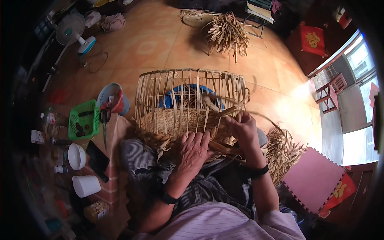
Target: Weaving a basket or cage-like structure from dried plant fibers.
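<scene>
A half-woven basket (pixel 172 120) lies across my lap, its bare upright ribs running away from me to a rim (pixel 192 71) at the far side. Dense weaving covers its nearer part. My left hand (pixel 192 151) has its fingers bent over the woven edge, gripping it. Just to the right, my right hand (pixel 242 127) is closed on a long dried plant strand (pixel 232 110), which loops up past the basket's right side. More thick strands (pixel 226 149) lie between the two hands. My fingertips are partly hidden by strands and ribs.
Behind the ribs stands a blue basin (pixel 168 100) holding dried strands. Strand bundles lie at the far side (pixel 228 34) and beside my right leg (pixel 280 150). Scissors (pixel 105 120), a green basket (pixel 84 120) and white cups (pixel 86 186) are at left; a pink foam mat (pixel 312 180) is at right.
</scene>
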Demonstrator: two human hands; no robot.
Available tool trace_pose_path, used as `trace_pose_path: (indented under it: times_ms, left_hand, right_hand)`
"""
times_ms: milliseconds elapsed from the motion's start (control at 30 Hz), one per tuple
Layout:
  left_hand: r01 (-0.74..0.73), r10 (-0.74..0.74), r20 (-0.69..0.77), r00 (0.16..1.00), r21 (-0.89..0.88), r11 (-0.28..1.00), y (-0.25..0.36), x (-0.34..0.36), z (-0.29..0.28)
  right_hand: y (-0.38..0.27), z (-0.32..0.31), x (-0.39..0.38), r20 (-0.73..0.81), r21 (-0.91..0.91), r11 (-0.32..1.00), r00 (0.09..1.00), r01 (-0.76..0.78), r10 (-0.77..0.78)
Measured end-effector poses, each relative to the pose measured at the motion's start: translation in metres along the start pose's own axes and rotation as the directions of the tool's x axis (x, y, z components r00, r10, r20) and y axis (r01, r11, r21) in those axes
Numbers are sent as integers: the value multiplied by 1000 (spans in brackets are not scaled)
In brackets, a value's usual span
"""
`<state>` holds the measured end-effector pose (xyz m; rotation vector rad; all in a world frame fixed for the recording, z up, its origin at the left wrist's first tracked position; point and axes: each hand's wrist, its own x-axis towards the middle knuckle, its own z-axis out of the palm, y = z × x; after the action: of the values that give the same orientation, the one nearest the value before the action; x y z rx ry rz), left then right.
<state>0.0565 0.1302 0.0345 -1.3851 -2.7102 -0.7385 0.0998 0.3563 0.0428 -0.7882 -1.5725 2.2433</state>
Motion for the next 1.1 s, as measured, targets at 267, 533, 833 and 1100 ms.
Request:
trace_pose_path:
  times_ms: [267, 533, 833, 1100]
  left_hand:
    - [28, -17, 96, 995, -116, 993, -6, 2, -9]
    - [123, -103, 96, 990, -235, 964, 4, 14, -19]
    - [235, -221, 86, 972, -236, 943, 9, 26, -12]
    - [232, -213, 93, 973, -333, 914, 8, 26, -16]
  right_hand:
    - [40, -32, -69, 35, 276, 957, 996, -90, 84]
    - [20, -26, -74, 226, -339, 936, 974, 96, -18]
    - [28, -21, -29, -109, -176, 984, 994, -3, -17]
    - [21, -23, -49, 140, -511, 859, 986, -10, 94]
